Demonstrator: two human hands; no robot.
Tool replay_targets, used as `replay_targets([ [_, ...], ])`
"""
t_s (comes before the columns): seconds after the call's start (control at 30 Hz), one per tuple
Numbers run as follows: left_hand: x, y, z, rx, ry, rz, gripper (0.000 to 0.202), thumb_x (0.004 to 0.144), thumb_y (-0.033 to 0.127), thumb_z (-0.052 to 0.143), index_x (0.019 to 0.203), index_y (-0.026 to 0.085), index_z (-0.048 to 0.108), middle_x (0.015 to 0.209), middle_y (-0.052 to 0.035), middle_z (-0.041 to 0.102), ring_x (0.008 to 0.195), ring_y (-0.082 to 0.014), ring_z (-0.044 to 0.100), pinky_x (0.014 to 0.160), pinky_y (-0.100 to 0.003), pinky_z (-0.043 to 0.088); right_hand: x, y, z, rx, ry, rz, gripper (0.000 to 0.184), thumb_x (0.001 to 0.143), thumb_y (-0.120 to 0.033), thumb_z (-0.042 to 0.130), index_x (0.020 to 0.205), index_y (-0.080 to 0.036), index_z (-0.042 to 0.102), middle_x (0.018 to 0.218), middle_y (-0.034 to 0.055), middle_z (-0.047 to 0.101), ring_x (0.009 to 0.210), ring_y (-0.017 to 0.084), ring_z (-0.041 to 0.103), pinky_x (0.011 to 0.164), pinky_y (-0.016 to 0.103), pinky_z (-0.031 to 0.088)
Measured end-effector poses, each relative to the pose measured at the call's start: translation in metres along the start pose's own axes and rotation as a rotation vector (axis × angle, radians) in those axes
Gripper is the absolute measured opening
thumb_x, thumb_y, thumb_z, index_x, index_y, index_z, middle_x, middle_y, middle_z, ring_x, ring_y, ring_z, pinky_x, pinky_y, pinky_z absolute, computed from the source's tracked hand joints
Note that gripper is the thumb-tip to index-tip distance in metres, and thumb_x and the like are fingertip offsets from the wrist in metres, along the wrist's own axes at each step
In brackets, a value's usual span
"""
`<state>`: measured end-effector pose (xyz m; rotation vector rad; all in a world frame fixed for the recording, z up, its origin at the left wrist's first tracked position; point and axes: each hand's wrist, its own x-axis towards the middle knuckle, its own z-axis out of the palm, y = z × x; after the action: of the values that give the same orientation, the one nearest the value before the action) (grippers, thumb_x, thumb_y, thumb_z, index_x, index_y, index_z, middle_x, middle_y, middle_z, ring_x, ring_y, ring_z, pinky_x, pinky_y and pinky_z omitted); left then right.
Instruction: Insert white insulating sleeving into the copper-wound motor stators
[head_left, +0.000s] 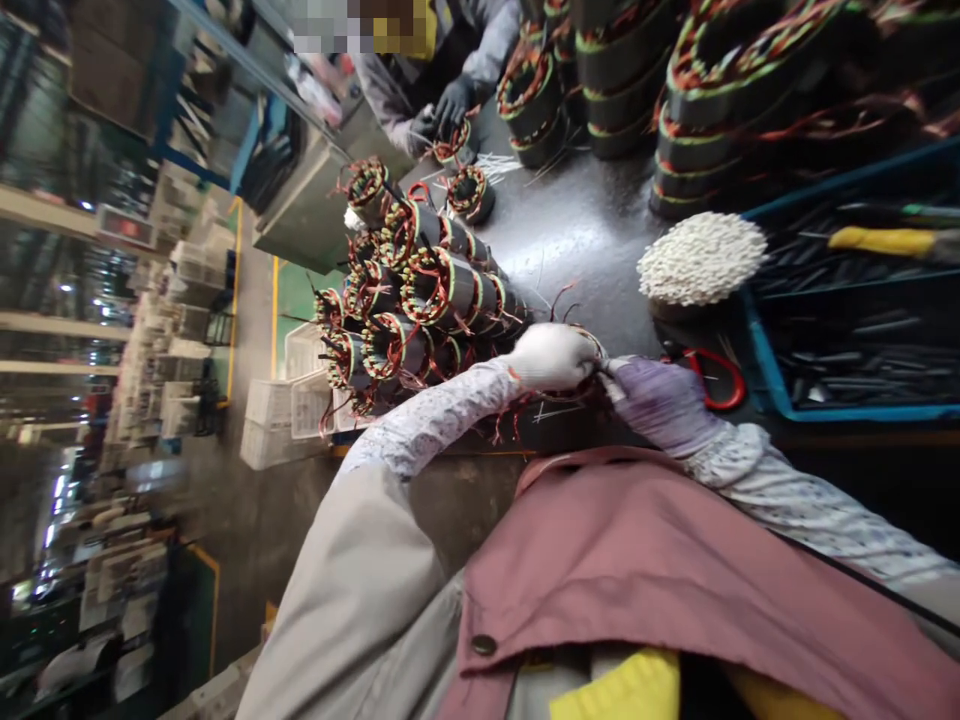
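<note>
Our left hand [551,358], in a white knit glove, is clenched over the near rim of a wound motor stator [589,345]. Most of the stator sits under that palm and its fingers, with only a thin edge of copper winding showing and red lead wires [510,425] trailing down onto the dark workbench [577,230]. Our right hand [660,405], in a purple glove, comes in from the other side with its fingertips [609,368] pressed together at the stator's rim, though we cannot tell whether they pinch a wire. Just beyond the hands stands a heap of wound stators [420,300]. A red loop handle [720,378] lies just beside our right hand, near a blue tray of tools [862,340] and a round bundle of white sleeving [701,258]. Farther along the bench, a co-worker's black-gloved hand [454,105] is at another stator [454,140], near tall stacks of stators [720,110]. White plastic crates [285,400] sit on the floor beside the bench. A red sign [126,228] far off is too blurred to read, and the small marks nearby are just as hard to make out
</note>
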<state>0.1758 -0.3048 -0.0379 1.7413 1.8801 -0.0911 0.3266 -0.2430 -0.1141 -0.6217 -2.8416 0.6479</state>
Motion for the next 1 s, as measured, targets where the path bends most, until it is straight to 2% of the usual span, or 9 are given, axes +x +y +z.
replay_targets([
  [0.07, -0.015, -0.005, 0.0, -0.13, 0.009, 0.028, 0.031, 0.087, 0.034, 0.061, 0.081, 0.01, 0.079, 0.066, -0.0001, 0.072, 0.067, -0.0123, 0.068, 0.067, -0.015, 0.053, 0.001, -0.001, 0.0, 0.048, 0.009, 0.004, 0.036, 0.095, -0.028, 0.042, 0.098, -0.01, 0.074, 0.089, 0.0156, 0.073, 0.074, 0.02, 0.064, 0.061, 0.029, 0.03],
  [0.2, -0.035, -0.022, -0.002, -0.131, 0.318, -0.183, 0.029, 0.096, 0.027, 0.052, 0.116, 0.016, 0.071, 0.11, -0.0084, 0.074, 0.094, -0.0152, 0.069, 0.084, -0.024, 0.053, 0.003, -0.004, -0.004, 0.044, -0.022, 0.034, 0.038, 0.097, -0.028, 0.04, 0.102, -0.012, 0.074, 0.096, 0.0154, 0.074, 0.076, 0.02, 0.065, 0.062, 0.03, 0.031],
  [0.3, -0.023, -0.03, -0.006, 0.195, 0.237, -0.144, 0.041, 0.092, 0.022, 0.059, 0.133, 0.025, 0.06, 0.133, -0.0117, 0.062, 0.11, -0.0226, 0.065, 0.087, -0.032, 0.052, 0.004, -0.005, -0.008, -0.021, -0.078, 0.061, 0.039, 0.097, -0.03, 0.04, 0.098, -0.012, 0.074, 0.092, 0.0155, 0.074, 0.072, 0.021, 0.065, 0.06, 0.031, 0.029],
  [0.43, 0.003, -0.034, -0.013, 0.375, 0.026, -0.008, 0.026, 0.093, 0.017, 0.053, 0.112, 0.021, 0.071, 0.105, -0.0119, 0.071, 0.098, -0.0244, 0.068, 0.081, -0.036, 0.05, 0.003, -0.005, -0.009, -0.048, -0.067, 0.048, 0.038, 0.095, -0.031, 0.041, 0.103, -0.013, 0.074, 0.093, 0.0148, 0.074, 0.075, 0.023, 0.066, 0.059, 0.03, 0.027],
  [0.57, 0.0, -0.046, -0.013, -0.012, 0.201, -0.264, 0.018, 0.088, 0.025, 0.062, 0.1, 0.018, 0.074, 0.094, -0.0062, 0.074, 0.089, -0.0205, 0.069, 0.079, -0.03, 0.052, 0.002, -0.005, -0.004, -0.031, -0.044, 0.056, 0.041, 0.097, -0.032, 0.037, 0.101, -0.016, 0.075, 0.091, 0.0128, 0.074, 0.07, 0.021, 0.065, 0.057, 0.03, 0.026],
  [0.67, -0.02, -0.051, -0.009, -0.308, 0.395, -0.341, 0.02, 0.086, 0.02, 0.062, 0.102, 0.014, 0.072, 0.098, -0.0055, 0.076, 0.09, -0.0156, 0.069, 0.087, -0.026, 0.052, 0.003, -0.003, -0.001, 0.015, -0.016, 0.056, 0.042, 0.097, -0.033, 0.037, 0.103, -0.017, 0.074, 0.092, 0.012, 0.075, 0.071, 0.022, 0.066, 0.058, 0.03, 0.03],
  [0.73, -0.039, -0.048, -0.004, -0.344, 0.427, -0.286, 0.024, 0.087, 0.019, 0.061, 0.108, 0.014, 0.071, 0.104, -0.0058, 0.075, 0.095, -0.0144, 0.068, 0.092, -0.025, 0.051, 0.002, 0.001, 0.0, 0.076, -0.003, 0.052, 0.04, 0.095, -0.034, 0.039, 0.106, -0.018, 0.074, 0.094, 0.0114, 0.075, 0.075, 0.023, 0.067, 0.061, 0.03, 0.035],
  [0.87, -0.074, -0.032, 0.01, -0.157, 0.253, -0.288, 0.024, 0.091, 0.026, 0.059, 0.109, 0.023, 0.074, 0.113, -0.0039, 0.069, 0.094, -0.0143, 0.067, 0.089, -0.027, 0.053, -0.01, 0.012, 0.0, 0.317, 0.127, 0.053, 0.039, 0.093, -0.039, 0.047, 0.112, -0.014, 0.071, 0.11, 0.016, 0.073, 0.097, 0.024, 0.069, 0.081, 0.032, 0.049],
  [1.0, -0.066, -0.015, 0.035, -0.071, 0.175, -0.125, 0.019, 0.09, 0.032, 0.062, 0.102, 0.027, 0.076, 0.134, -0.0045, 0.061, 0.118, -0.021, 0.06, 0.105, -0.035, 0.047, -0.02, 0.013, 0.008, 0.675, 0.351, 0.327, 0.041, 0.09, -0.042, 0.048, 0.112, -0.014, 0.068, 0.114, 0.0183, 0.071, 0.105, 0.026, 0.068, 0.095, 0.038, 0.052],
])
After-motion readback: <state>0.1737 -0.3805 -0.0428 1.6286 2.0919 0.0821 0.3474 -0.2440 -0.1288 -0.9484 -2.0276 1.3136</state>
